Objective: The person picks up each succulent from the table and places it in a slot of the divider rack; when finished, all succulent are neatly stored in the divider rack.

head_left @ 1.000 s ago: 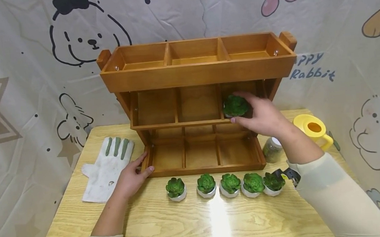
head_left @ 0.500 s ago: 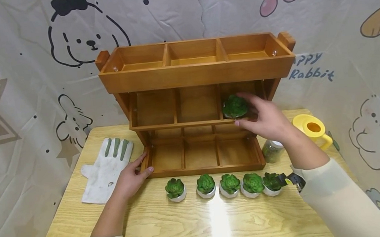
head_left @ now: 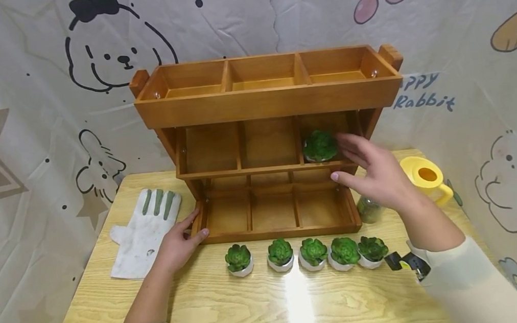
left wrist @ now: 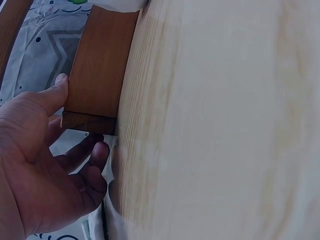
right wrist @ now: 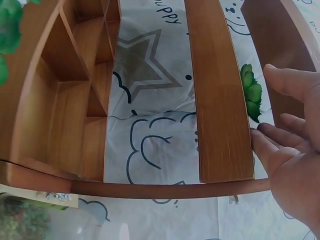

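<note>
A three-tier wooden plant stand stands on the table, each tier split into compartments. One potted succulent sits in the right compartment of the middle tier. Just right of it is my right hand, fingers apart from the plant and holding nothing. In the right wrist view, the succulent's leaves show above the tier's front board, beside my fingers. My left hand holds the lower left corner of the stand, thumb on the front board and fingers curled round the end.
Several potted succulents in white pots line up in front of the stand. A white glove lies at the left. A lidded jar and a yellow watering can stand at the right. Printed fabric hangs behind.
My right hand has let go of the succulent and drawn back to the right, fingers straightening. The plant stays in the middle tier's right compartment. My left hand has not moved.
</note>
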Action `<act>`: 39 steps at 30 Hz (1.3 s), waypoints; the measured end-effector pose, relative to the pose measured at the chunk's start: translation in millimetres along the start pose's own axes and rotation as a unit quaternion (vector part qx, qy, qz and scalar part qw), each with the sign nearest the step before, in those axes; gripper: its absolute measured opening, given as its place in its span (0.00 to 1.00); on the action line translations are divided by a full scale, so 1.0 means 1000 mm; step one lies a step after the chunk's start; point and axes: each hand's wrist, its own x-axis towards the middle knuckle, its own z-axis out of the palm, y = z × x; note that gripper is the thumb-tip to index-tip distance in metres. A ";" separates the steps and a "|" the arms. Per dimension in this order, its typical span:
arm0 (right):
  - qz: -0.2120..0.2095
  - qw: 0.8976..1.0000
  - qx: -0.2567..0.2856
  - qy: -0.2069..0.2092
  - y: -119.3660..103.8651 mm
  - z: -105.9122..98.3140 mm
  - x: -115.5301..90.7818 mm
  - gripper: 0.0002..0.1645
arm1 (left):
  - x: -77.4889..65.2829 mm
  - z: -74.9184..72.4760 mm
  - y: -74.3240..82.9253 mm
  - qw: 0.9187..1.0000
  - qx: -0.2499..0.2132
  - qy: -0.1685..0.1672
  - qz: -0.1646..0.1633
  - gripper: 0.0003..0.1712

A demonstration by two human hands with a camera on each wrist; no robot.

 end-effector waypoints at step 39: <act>0.020 0.999 0.012 0.023 0.029 0.008 -0.084 0.44 | 0.000 0.000 0.000 1.000 -0.017 -0.006 -0.008 0.44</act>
